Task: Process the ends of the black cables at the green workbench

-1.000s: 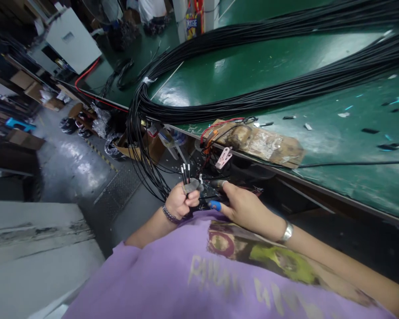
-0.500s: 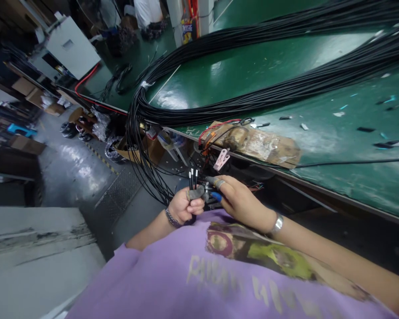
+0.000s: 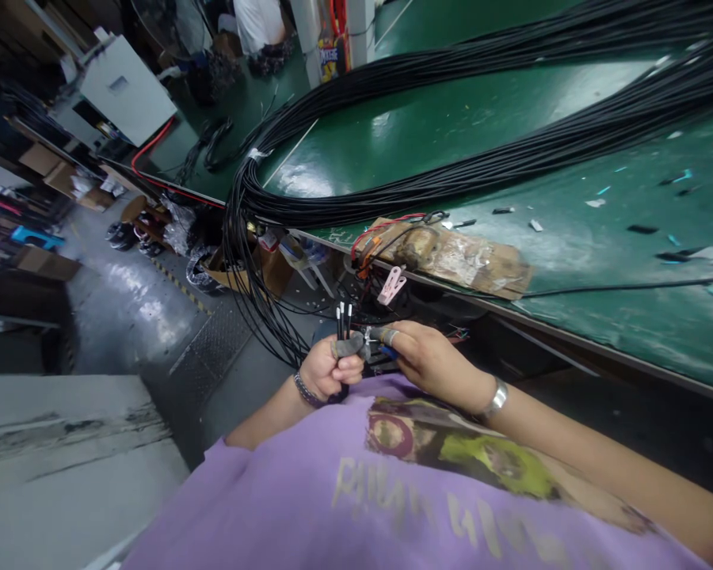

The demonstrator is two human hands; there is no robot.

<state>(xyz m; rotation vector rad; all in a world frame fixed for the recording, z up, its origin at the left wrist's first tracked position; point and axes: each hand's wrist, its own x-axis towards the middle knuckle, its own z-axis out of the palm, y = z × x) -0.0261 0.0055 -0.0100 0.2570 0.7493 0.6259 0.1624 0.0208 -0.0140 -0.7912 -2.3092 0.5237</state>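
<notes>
Now left hand [image 3: 328, 370] clenches black cable ends [image 3: 343, 314] upright below green bench edge [image 3: 547, 305]; right hand [image 3: 428, 360] pinches small part beside them, fine alignment needed.

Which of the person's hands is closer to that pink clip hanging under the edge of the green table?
The right. The right hand sits just below and slightly right of the pink clip. The left hand, gripping short black cable ends, is lower and further left.

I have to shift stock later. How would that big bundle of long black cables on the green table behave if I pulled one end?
The bundle of long black cables would probably be floppy: it curves across the green table and droops over the edge. It likely feels heavy, given the many strands. Loose strands may splay and snag.
</notes>
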